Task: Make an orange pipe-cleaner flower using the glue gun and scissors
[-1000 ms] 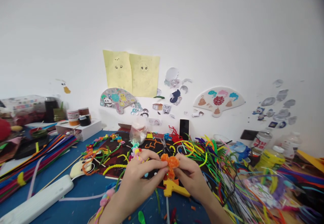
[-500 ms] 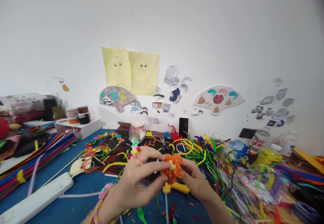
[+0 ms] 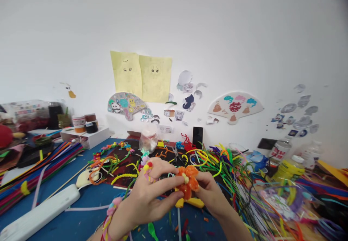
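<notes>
An orange fuzzy flower (image 3: pixel 191 183) with a pale yellow centre is held between both hands, above the table. My left hand (image 3: pixel 154 192) wears colourful twisted bands at the wrist and finger; its thumb and fingers pinch the flower's left side near the centre. The flower's right side is gripped by my right hand (image 3: pixel 210 193), whose fingertips are partly behind the petals. Just below the flower lies a yellow tool (image 3: pixel 196 202), partly hidden by it.
Pipe cleaners (image 3: pixel 228 168) are heaped at the right beside bottles (image 3: pixel 289 168). A white device (image 3: pixel 40 212) and a pipe cleaner bundle (image 3: pixel 40 172) lie left. Scissors (image 3: pixel 177 156) and a phone (image 3: pixel 197 135) are behind the hands.
The flower has turned slightly and shifted a little right, with its centre facing up more. My left hand's fingers have moved slightly with it. Both hands still hold it.
</notes>
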`<state>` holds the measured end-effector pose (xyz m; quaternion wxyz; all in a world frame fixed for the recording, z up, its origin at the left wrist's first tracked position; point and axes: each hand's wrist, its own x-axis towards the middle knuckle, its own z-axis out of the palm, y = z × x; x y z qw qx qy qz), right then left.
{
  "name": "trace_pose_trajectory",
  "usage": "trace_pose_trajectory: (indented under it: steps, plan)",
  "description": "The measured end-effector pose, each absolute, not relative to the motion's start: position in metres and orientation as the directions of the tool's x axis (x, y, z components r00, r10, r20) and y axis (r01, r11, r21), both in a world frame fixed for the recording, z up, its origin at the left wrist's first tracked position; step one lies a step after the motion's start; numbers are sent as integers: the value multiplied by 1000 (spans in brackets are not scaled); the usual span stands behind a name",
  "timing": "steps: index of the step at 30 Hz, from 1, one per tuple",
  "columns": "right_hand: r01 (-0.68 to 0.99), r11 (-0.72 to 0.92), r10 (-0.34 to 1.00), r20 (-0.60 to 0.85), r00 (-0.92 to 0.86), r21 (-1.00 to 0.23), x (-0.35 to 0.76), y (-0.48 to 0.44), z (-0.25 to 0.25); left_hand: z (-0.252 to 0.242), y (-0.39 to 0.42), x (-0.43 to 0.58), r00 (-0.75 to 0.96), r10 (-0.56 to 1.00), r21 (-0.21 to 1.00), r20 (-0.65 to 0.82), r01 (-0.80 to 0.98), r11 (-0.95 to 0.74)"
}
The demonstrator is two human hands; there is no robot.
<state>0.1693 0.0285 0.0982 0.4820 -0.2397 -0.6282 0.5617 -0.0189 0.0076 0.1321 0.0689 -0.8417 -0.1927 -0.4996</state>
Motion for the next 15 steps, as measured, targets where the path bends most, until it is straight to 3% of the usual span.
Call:
trace_pose_trajectory:
  steps: [6, 15]
  plan:
    - [-229, 316, 833, 385, -397, -921, 169, 29, 104, 131, 1, -15, 452, 191, -82, 872, 519, -851]
    - [-100, 438, 821, 443, -360, -893, 170, 21, 116, 128, 0, -13, 466, 219, -81, 857, 542, -836]
